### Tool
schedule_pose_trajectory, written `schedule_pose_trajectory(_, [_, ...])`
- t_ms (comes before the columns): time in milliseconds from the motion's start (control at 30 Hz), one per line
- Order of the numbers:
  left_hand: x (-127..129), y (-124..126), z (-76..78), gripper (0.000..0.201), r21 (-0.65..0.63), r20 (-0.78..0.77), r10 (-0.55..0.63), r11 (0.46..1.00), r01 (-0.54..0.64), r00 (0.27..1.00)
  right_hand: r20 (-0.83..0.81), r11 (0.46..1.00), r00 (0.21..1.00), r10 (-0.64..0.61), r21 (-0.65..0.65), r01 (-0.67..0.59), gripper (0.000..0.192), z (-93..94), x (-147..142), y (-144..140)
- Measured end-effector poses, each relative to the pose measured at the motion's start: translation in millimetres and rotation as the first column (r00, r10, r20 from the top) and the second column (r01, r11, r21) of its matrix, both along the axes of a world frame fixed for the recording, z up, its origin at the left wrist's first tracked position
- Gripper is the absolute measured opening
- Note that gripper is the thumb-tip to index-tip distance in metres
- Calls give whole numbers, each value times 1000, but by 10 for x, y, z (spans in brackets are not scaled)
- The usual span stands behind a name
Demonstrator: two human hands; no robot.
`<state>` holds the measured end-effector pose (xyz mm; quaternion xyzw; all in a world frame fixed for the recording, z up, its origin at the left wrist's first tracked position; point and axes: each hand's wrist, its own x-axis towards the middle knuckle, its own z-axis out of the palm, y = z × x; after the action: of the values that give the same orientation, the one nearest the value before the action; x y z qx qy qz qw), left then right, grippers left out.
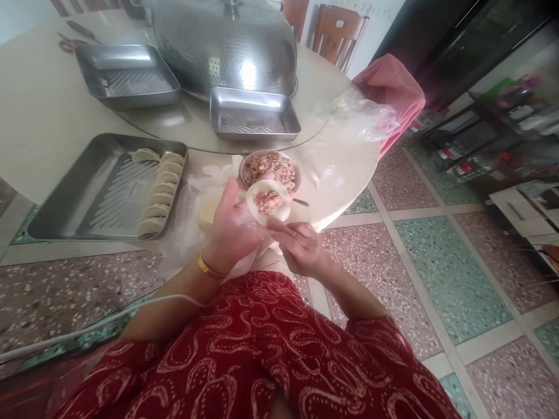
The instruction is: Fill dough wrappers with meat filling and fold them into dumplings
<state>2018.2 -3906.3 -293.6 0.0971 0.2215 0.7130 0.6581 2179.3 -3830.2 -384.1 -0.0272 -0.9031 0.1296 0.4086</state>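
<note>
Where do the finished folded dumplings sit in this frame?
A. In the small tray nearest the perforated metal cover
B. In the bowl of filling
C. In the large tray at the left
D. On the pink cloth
C: a column of folded dumplings lies along the right side of the large tray, while the left hand holds a filled wrapper.

Filling bowl (271,166) blocks straight ahead, dumpling tray (78,198) fills the left; bare worktop (336,169) open right of bowl.

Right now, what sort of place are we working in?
Most likely a home dining area: a round table with wooden chairs, a terrazzo tile floor, and metal trays, one holding dumplings.
</note>
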Motion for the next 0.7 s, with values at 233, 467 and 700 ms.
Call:
schedule_pose_trajectory(233, [-40, -46, 1, 67, -62, 24, 9, 998, -7, 1000, -175, 995, 982, -71, 60, 82, 47, -89, 92, 203])
schedule_pose_trajectory(467, [31, -55, -21, 67, -19, 38, -157, 987, 157, 987, -399, 924, 903, -160, 261, 279, 23, 158, -163, 320])
schedule_pose_trajectory(700, [42, -36, -33, 56, 23, -26, -179, 983, 180, 983, -445, 920, 888, -113, 291, 263, 21, 232, -194, 327])
